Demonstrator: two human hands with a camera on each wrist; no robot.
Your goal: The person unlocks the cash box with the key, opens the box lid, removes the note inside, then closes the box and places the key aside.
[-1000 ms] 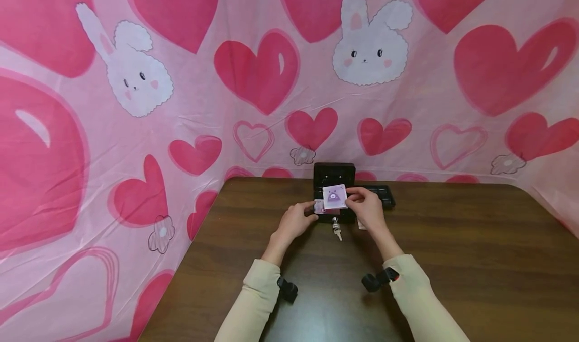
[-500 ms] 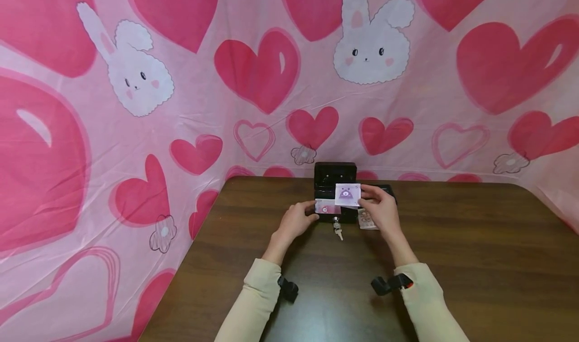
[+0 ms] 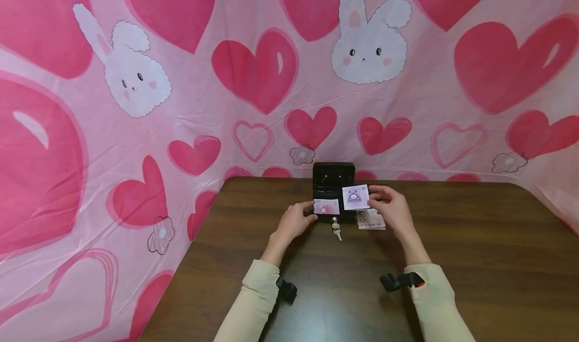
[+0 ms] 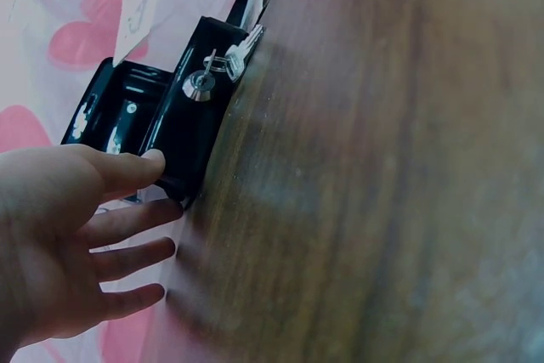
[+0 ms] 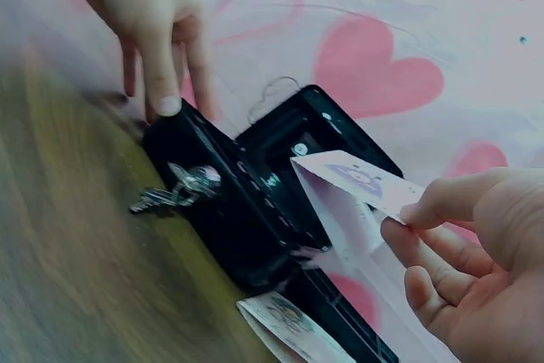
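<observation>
Pink heart-printed cloth (image 3: 258, 10) hangs behind the brown table (image 3: 488, 261).

Legible text, labels, brands: none confirmed. Purple note (image 3: 355, 197), held over the right part of the black box (image 3: 333, 174): small printed mark in its upper right corner, too small to read. Pink note (image 3: 326, 207), at the left part of the box: printing present, unreadable. Pale note (image 3: 372, 220), just right of the box: printing present, characters indistinct.
</observation>
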